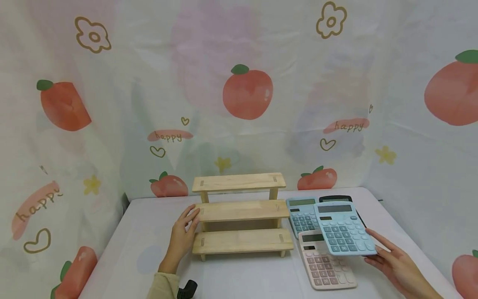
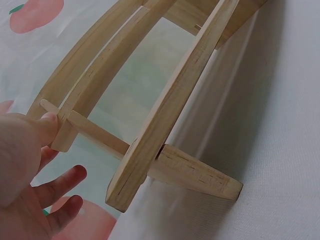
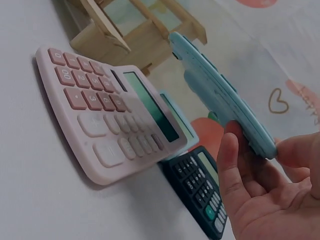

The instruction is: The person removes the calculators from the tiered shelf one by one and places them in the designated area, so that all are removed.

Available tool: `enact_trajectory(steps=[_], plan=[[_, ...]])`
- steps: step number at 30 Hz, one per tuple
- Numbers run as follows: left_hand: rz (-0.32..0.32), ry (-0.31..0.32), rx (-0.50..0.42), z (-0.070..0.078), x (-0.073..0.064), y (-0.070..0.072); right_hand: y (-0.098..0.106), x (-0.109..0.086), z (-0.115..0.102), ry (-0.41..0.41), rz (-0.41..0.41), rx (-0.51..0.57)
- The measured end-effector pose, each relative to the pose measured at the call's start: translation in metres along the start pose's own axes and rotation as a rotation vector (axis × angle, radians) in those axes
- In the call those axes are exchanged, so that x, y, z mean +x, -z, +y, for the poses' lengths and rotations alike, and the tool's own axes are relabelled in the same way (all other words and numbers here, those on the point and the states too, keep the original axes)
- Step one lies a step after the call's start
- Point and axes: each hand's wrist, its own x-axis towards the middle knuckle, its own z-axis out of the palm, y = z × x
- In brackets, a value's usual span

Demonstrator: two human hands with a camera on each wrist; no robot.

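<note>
A three-tier wooden stand (image 1: 244, 211) rests on the white table. My left hand (image 1: 181, 237) grips the left end of its middle board, thumb (image 2: 47, 125) on the board and the other fingers spread below. In my right hand (image 1: 397, 263) is a light blue calculator (image 1: 345, 247), pinched at its lower right corner. The right wrist view shows it edge-on, raised above the other calculators. Under and beside it lie a pink calculator (image 1: 328, 272), a second blue calculator (image 1: 301, 214) and a black calculator (image 3: 197, 187), the last mostly hidden behind the held one in the head view.
A patterned cloth backdrop (image 1: 246, 149) with fruit prints encloses the table (image 1: 257, 276) at the back and both sides. A small black object (image 1: 188, 288) shows by the left sleeve (image 1: 164, 286) at the front. The calculators are grouped right of the stand.
</note>
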Motion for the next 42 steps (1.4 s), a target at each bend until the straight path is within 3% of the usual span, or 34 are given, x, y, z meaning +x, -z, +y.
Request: enact_trajectory(steps=[15,21,29,42], plan=[[-0.004,0.004,-0.008,0.001,0.001,0.000,0.040,-0.009,0.006,-0.096,0.068,-0.102],[0.006,-0.004,-0.004,0.001,0.001,-0.001,0.052,-0.011,0.004,-0.206,0.145,-0.179],[0.009,-0.007,-0.002,0.000,0.001,-0.001,0.069,-0.011,0.019,-0.245,0.123,-0.078],[-0.002,-0.007,0.019,-0.002,0.001,0.000,0.090,-0.012,0.028,-0.353,0.083,-0.045]])
